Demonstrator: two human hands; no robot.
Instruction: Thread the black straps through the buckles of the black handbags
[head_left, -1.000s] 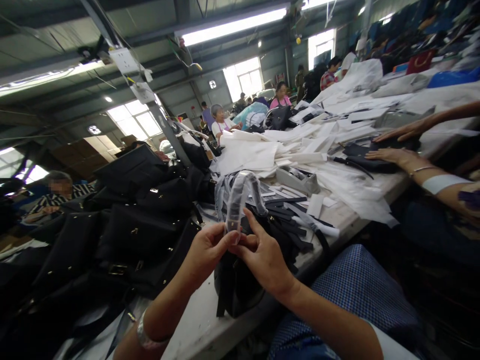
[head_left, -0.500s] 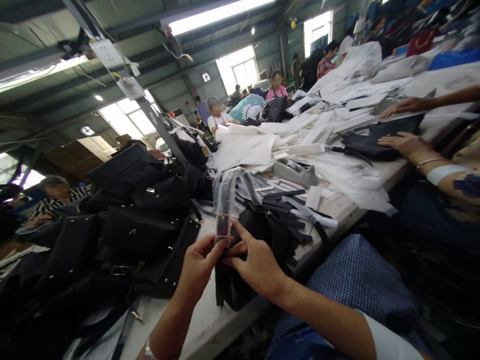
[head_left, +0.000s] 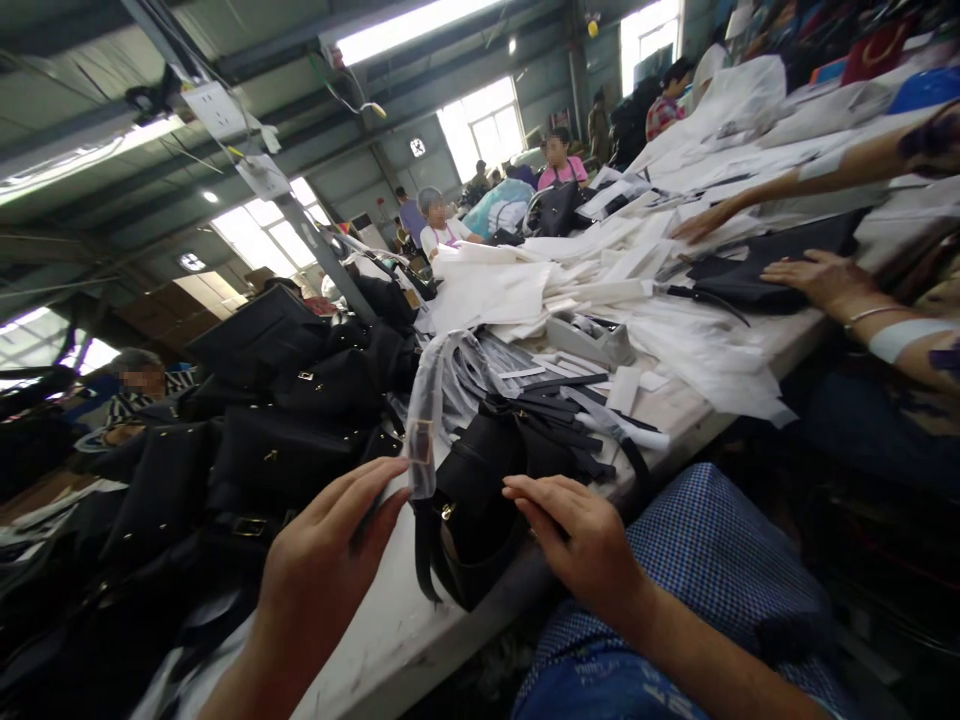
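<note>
A black bag (head_left: 480, 500) with gold-coloured fittings stands at the near edge of the white table. Its handle (head_left: 424, 400) arches up in a clear plastic sleeve, with a gold-edged piece showing through near the lower end. My left hand (head_left: 330, 550) is at the left of the bag; its fingers are stretched out and thumb apart, the tips beside the sleeve's lower end. Whether they touch it I cannot tell. My right hand (head_left: 581, 530) is at the bag's right side, fingers extended and slightly bent, with nothing visible in it. A black strap (head_left: 426, 550) hangs down the bag's left side.
Black bags (head_left: 285, 470) are piled on the left. Behind my bag lie dark strips (head_left: 562, 390), a grey tape dispenser (head_left: 589, 340) and white sheets (head_left: 495, 290). At the right, a co-worker's hand (head_left: 821, 280) rests on a black piece (head_left: 780, 255). Several people sit farther back.
Both my hands have come off the handle's lower end and moved apart, left hand leftward, right hand rightward. The wrapped handle leans more left. A co-worker's far arm has reached farther across the table.
</note>
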